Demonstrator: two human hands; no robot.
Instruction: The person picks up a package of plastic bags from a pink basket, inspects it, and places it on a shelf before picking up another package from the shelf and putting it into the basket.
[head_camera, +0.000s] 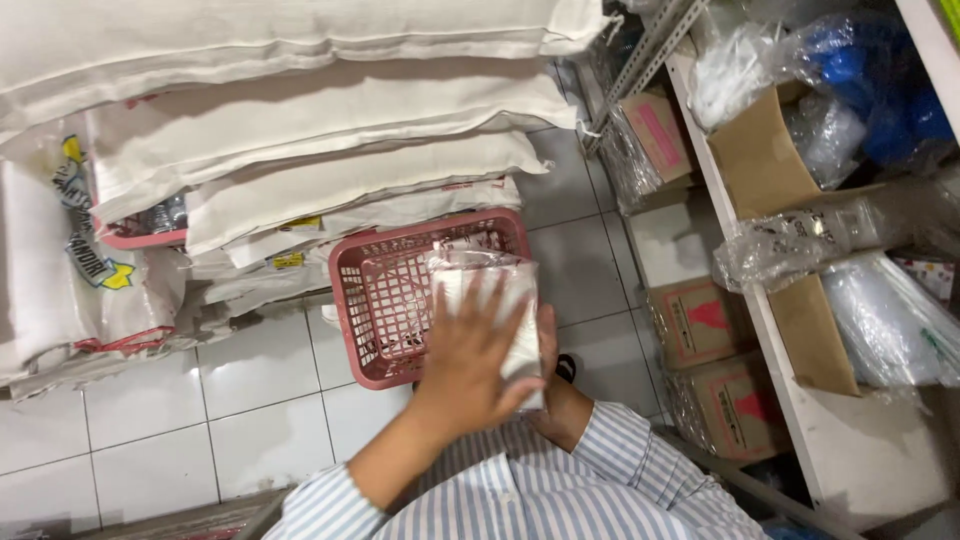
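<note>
Striped blue-and-white sleeves (520, 490) lowest in view, both forearms reaching forward. Left hand (470, 360) laid flat with fingers spread wide over the top of a clear plastic packet of white goods (490, 290), pressing on it rather than curled around it. Right hand (550, 385) tucked beneath the same packet, mostly hidden, thumb edge showing at the packet's right side; whether closed around it, cannot tell. Packet held between the two hands, just above the right half of a pink plastic basket (385, 300) standing on the white tiled floor (240, 400). Stacked white sacks (300, 130) behind and left of the basket. Cardboard boxes (700, 320) and plastic-wrapped bundles (840, 230) on the white shelf (800, 400) to the right
</note>
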